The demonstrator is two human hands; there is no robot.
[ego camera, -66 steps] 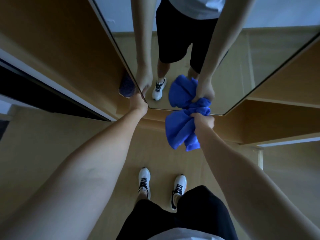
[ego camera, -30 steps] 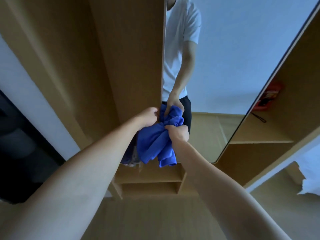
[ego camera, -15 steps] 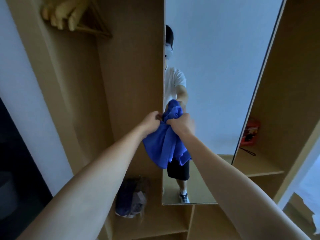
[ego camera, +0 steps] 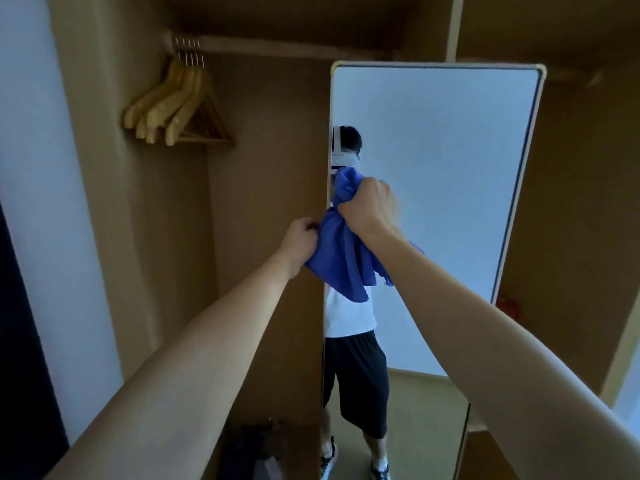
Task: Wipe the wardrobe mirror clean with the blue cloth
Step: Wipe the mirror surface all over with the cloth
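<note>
The tall wardrobe mirror stands upright in a pale frame, right of centre, and reflects a person in a white shirt and black shorts. A bunched blue cloth hangs against the mirror's left edge at about mid height. My right hand is clenched on the cloth's upper part, close to the glass. My left hand grips the cloth's left side, just beside the mirror frame. Part of the cloth is hidden behind my right forearm.
Several wooden hangers hang from a rail in the open wardrobe bay at upper left. A dark bag lies on the wardrobe floor below. A red item sits on a shelf right of the mirror. White wall at left.
My view has tilted up from the floor to the mirror's top. Both hands rose with the cloth along the mirror's left edge, and the right hand now sits higher than the left.
</note>
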